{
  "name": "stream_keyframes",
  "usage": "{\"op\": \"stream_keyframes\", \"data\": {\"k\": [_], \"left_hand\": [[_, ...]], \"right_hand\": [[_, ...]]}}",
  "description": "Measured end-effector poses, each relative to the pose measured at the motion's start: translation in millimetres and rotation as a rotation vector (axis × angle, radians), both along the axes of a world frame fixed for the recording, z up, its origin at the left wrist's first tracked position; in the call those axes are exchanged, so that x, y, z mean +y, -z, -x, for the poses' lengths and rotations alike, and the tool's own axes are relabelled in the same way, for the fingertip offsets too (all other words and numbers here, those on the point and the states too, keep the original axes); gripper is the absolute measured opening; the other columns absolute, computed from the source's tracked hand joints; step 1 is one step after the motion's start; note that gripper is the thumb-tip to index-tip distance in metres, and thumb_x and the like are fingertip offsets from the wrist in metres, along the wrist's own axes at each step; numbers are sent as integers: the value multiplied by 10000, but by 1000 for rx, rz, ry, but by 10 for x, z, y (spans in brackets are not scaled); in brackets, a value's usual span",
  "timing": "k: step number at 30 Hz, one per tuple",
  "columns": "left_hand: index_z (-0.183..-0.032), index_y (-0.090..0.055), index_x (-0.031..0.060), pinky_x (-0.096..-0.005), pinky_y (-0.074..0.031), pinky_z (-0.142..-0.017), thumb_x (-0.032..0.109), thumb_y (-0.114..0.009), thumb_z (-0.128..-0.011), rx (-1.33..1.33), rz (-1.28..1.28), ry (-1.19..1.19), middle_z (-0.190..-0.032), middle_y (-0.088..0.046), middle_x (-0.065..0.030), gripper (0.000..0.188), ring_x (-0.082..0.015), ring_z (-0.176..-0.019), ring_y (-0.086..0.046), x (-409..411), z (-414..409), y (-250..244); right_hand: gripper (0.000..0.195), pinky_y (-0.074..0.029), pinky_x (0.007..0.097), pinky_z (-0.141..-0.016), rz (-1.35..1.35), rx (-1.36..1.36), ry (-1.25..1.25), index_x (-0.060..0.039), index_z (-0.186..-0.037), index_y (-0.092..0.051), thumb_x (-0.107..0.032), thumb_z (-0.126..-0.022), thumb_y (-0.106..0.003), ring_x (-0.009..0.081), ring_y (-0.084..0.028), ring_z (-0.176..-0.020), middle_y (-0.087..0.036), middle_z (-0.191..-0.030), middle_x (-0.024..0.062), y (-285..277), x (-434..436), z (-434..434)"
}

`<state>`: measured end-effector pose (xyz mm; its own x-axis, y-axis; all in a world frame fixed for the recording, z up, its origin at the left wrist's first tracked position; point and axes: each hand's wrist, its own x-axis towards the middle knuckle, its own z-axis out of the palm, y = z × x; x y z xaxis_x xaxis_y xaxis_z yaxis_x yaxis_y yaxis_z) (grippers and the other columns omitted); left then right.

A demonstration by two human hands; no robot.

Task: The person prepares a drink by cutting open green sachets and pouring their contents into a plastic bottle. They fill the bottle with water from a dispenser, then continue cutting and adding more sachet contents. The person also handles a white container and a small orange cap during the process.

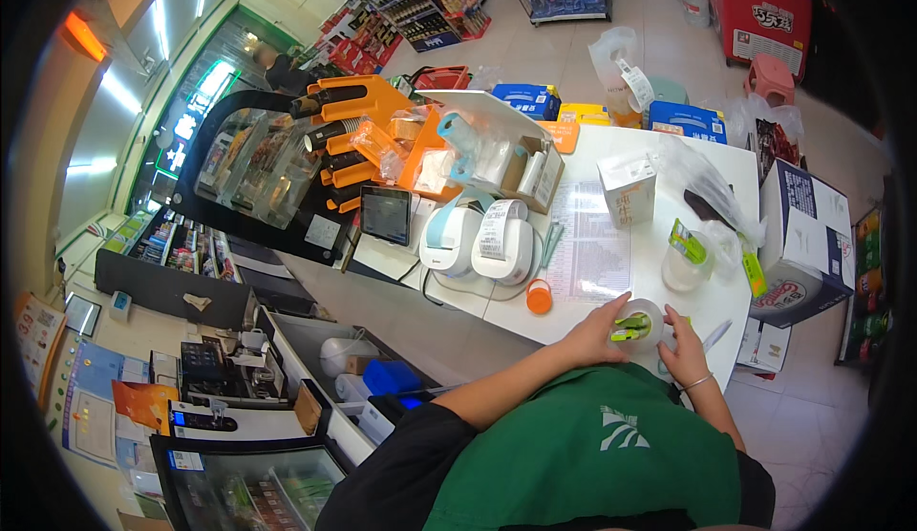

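Observation:
A translucent plastic cup (pixel 637 345) is at the counter's front edge, against the green apron. Green-yellow packets (pixel 632 328) lie inside it. My left hand (pixel 598 330) holds the cup's left side, thumb and fingers spread around it. My right hand (pixel 685 355), with a bracelet at the wrist, is at the cup's right side with its fingertips against it. A second translucent cup (pixel 686 273) stands farther back, with a green packet (pixel 688 242) sticking out of its top. An orange round lid or ring (pixel 539 296) sits left of my hands.
Two white label printers (pixel 450 241) and a tablet (pixel 385 214) stand at the left. A milk carton (pixel 627 191) is on the printed sheet (pixel 591 244). Plastic bags (pixel 706 180) and a cardboard box (pixel 802 244) are to the right. A pen (pixel 718 334) lies beside my right hand.

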<state>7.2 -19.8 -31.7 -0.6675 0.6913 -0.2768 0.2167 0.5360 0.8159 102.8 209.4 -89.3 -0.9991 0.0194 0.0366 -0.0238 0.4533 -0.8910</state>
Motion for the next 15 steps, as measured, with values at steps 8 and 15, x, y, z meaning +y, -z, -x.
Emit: {"op": "stream_keyframes", "data": {"k": [8, 15], "left_hand": [[-1492, -261, 63, -414, -340, -1108, 274, -880, -614, 9, 68, -15, -1464, -396, -167, 1095, -360, -1325, -405, 19, 9, -27], [-1431, -382, 31, -403, -366, -1085, 340, -879, -609, 157, -34, -64, -1383, -485, -201, 1010, -343, -1292, -459, -62, 4, 178]], "right_hand": [[586, -505, 363, -879, 184, -124, 281, -80, -1382, -437, -35, -829, -626, 215, -610, -1075, -618, -1162, 102, 181, 362, 45], [604, -523, 357, -871, 231, -31, 408, -72, -1407, -403, -46, -842, -615, 229, -557, -1141, -552, -1257, 135, 350, 626, 119]]}}
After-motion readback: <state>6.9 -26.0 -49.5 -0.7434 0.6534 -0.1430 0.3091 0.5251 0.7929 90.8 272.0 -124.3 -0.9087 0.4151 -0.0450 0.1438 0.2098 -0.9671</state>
